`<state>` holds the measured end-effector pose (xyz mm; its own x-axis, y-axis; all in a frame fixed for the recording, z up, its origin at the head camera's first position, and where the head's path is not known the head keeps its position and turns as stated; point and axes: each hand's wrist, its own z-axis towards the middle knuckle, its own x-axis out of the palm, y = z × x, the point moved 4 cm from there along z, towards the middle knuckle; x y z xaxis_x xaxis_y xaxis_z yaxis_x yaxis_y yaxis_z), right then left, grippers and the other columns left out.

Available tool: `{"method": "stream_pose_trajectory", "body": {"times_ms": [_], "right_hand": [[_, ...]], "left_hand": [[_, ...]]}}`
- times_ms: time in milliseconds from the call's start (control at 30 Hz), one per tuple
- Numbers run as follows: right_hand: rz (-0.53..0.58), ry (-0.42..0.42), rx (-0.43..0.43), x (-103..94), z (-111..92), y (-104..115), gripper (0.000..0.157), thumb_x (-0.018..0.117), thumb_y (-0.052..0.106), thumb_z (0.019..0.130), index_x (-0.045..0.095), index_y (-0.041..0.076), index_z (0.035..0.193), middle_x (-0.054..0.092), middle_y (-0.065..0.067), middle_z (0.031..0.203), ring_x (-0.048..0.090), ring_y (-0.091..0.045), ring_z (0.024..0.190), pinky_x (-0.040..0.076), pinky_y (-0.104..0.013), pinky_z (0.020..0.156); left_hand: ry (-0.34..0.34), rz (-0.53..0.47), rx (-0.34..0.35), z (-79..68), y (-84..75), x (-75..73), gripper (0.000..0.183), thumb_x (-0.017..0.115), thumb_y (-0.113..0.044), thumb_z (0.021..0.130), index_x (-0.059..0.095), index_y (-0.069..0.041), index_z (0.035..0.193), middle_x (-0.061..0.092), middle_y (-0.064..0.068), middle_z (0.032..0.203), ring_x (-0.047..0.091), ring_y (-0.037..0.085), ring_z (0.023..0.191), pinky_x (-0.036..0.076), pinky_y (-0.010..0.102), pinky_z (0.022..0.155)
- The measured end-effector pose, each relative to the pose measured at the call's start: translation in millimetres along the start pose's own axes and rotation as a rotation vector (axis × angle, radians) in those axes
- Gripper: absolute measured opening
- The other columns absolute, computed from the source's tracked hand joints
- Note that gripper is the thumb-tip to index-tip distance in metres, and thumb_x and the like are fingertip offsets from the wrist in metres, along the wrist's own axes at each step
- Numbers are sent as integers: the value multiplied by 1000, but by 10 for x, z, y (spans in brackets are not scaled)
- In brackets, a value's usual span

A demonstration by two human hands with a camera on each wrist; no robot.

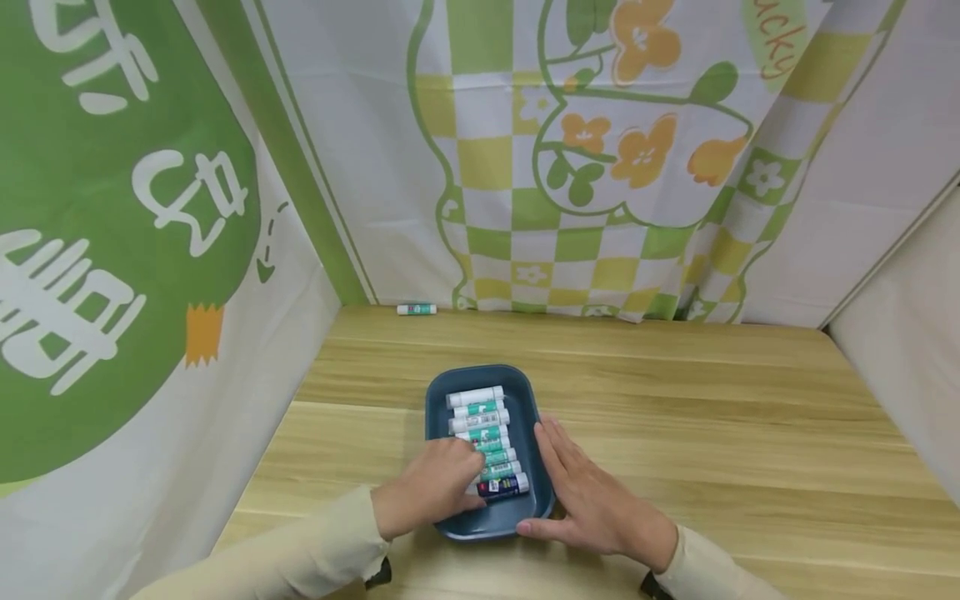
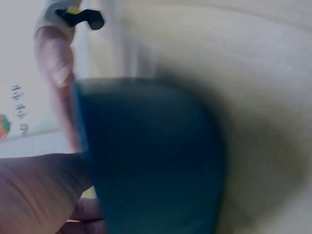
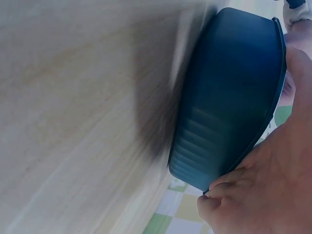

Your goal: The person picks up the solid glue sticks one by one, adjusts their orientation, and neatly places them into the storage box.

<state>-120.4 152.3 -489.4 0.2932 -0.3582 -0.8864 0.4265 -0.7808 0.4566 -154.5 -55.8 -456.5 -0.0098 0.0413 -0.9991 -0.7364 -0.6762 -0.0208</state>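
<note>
A dark blue plastic tray (image 1: pixel 487 523) sits on the table, holding a column of white tubes with green labels, which look like glue sticks (image 1: pixel 482 409). Nearest me in the column lies a dark navy glue stick (image 1: pixel 503 486). My left hand (image 1: pixel 431 486) reaches over the tray's left rim with fingers curled inside. Its thumb and forefinger straddle the navy stick's left end; the fingertips are partly hidden. Along the right side, my right hand (image 1: pixel 592 498) rests against the rim with fingers straight. The right wrist view shows the tray's outer wall (image 3: pixel 229 97) beside that hand (image 3: pixel 265 190).
One more glue stick (image 1: pixel 416 309) lies at the table's back left edge. A printed curtain (image 1: pixel 585 167) hangs behind the wooden table (image 1: pixel 712 417), with cloth walls on both sides.
</note>
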Motion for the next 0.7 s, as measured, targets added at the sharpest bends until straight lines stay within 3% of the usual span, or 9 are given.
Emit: {"method": "stream_pose_trajectory", "body": {"times_ms": [200,333,500,633,700], "right_hand": [[-21,-12,-4,-18,-16,4,123,61,79,91,-2,10,171,-11,-8,179,0,-31,167,21,-53,132],[-25,-16,-2,-29,-13,11,123,61,79,91,-1,10,171,-12,-7,179,0,-31,167,21,-52,132],[-40,-25,-8,-36,-11,15,124,61,79,90,0,8,170,-11,-9,178,2,-33,167,20,-51,132],[-31,-21,-5,-32,-15,12,124,62,79,90,0,8,170,-11,-9,178,2,-32,167,20,-52,132],[-22,-12,-2,-25,-17,10,124,62,79,90,0,8,170,-12,-9,178,1,-32,167,20,-52,132]], "left_hand": [[-47,-187,-7,28,187,-246,33,91,-34,83,71,-7,84,69,1,74,54,7,63,47,20,55],[-115,-274,-46,50,452,-445,25,84,-28,90,76,-5,98,77,7,91,67,12,77,59,26,67],[-216,-297,-175,90,1010,-520,33,77,-21,95,76,4,116,79,19,115,77,32,100,64,46,91],[-259,-247,-289,132,1514,-457,37,74,-18,95,74,9,121,75,26,123,73,42,114,61,55,97],[-246,-256,-324,161,1706,-399,38,72,-16,96,72,10,124,73,28,127,73,43,113,60,56,98]]}}
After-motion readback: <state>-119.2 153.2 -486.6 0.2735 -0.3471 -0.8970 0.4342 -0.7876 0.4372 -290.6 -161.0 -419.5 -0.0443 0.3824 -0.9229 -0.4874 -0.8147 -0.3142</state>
